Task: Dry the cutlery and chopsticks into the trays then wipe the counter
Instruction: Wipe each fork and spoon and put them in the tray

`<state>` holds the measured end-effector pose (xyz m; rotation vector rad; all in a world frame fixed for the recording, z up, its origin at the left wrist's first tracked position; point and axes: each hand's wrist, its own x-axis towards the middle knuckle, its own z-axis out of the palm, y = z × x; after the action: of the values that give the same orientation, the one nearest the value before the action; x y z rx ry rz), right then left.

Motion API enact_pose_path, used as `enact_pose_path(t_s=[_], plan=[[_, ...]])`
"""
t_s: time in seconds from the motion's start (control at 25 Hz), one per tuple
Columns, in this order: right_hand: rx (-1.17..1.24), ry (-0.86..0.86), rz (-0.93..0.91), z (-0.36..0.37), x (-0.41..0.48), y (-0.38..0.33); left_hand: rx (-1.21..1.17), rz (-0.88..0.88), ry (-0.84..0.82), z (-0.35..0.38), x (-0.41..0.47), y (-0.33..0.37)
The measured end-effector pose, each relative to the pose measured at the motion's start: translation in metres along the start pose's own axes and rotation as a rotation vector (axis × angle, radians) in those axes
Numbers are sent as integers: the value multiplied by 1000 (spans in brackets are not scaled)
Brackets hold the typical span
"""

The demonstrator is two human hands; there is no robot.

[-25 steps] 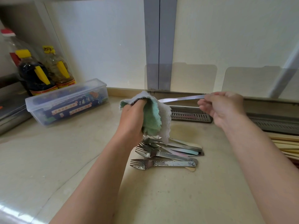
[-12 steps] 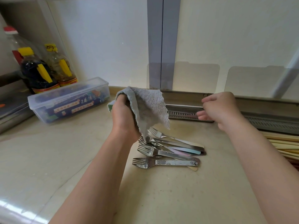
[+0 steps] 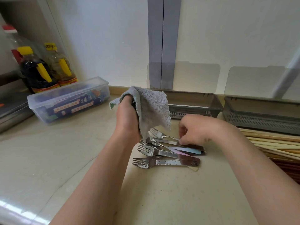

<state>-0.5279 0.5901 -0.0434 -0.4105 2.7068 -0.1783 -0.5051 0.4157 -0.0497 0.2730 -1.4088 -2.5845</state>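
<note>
I am looking down at the surface with both arms reaching forward. The left grip is hanging raised above the pile of cutlery, its fingers curling round a grey cloth. The cloth is draping down to the right of the palm, and its lower edge is hanging just over the fork heads.

The right grip is reaching down onto the right side of the pile, fingers bent, the fingertips pinching the handle end of the top fork. That fork is lying at the back of the pile with its tines pointing left, toward the cloth, so it is sitting between the two grips. I am not seeing it lifting clear; it is touching the other pieces beneath it.

The rest of the pile is lying just below the right grip, handles pointing right. The nearest fork is carrying water drops.

Behind the grips, two grey trays are standing side by side against the wall, the left tray just beyond the cloth and the right tray further right. Chopsticks are lying in a heap in front of the right tray. A clear lidded box and two bottles are standing at the far left.
</note>
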Motion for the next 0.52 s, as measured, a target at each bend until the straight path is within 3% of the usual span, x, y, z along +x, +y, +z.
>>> enact_pose_path(t_s=[0.52], plan=[[6,-1,-9,5,5,0,78,-21,3,4,-8,1]])
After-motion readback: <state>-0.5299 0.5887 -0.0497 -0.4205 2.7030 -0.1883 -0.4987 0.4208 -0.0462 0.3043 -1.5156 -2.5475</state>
